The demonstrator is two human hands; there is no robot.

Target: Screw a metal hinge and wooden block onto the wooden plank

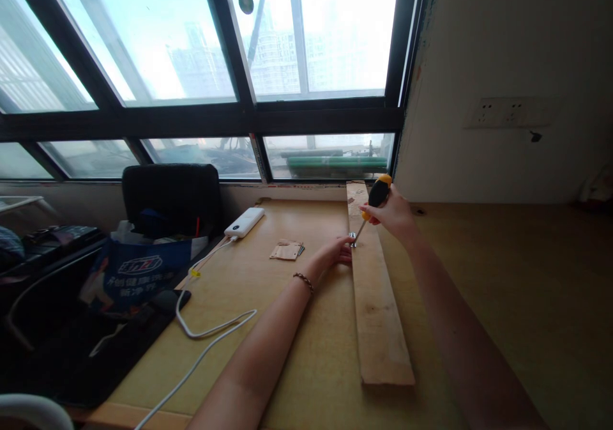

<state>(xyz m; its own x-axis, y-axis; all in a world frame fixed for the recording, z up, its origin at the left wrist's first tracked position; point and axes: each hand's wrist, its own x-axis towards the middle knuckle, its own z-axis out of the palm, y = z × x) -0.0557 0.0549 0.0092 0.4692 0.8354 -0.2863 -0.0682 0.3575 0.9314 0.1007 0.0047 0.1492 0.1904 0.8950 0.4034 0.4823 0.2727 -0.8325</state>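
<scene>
A long wooden board (378, 308) lies lengthwise on the table. On its left edge sits a small shiny metal hinge (352, 236). My left hand (335, 252) is closed at that edge, thumb and finger pressed on the hinge and the other fingers against the board's side. My right hand (393, 211) grips a screwdriver (379, 193) with a yellow and black handle. The screwdriver is tilted, its shaft pointing down and left to the hinge. Whether a screw is under the tip is too small to make out.
On the wooden table (306, 328), left of the board, are a torn cardboard piece (286, 250) with small dark metal pieces beside it, and a white power bank (244, 222) with a white cable (215, 335). A black chair (170, 193) and blue bag (138, 276) stand left.
</scene>
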